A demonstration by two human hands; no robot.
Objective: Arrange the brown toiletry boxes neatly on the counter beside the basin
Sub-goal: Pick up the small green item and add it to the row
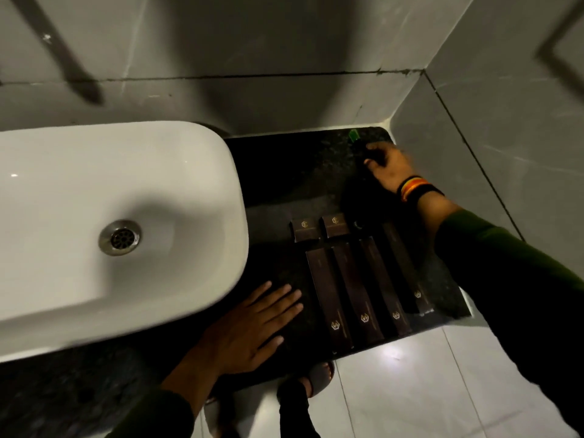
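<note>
Brown boxes point(363, 279) lie on the dark speckled counter point(284, 172) just to the right of the white basin point(110, 216); four long ones sit side by side near the front edge, running front to back, logos toward you; two short ones point(319, 227) sit just behind them, side by side. The row looks mostly set; the three left-hand long boxes are close and near parallel, while the rightmost long box point(407, 267) sits further back and partly under your forearm, so its alignment is hard to judge.

Your left hand point(252, 330) rests flat on the counter, fingers spread and relaxed, gripping nothing; it lies between the basin and the leftmost long box, near but apart from it; likely a brace while you lean in.

Your right hand point(387, 167) reaches to the back corner by the wall, fingers curled around a small dark item with a green tip point(355, 139); blur hides what it is and whether the hold is firm. My guess: you are clearing or placing it away from the boxes, keeping the corner tidy.

Boxes look matte, dark brown, with small gold emblems; edges crisp, none visibly crushed.
</note>
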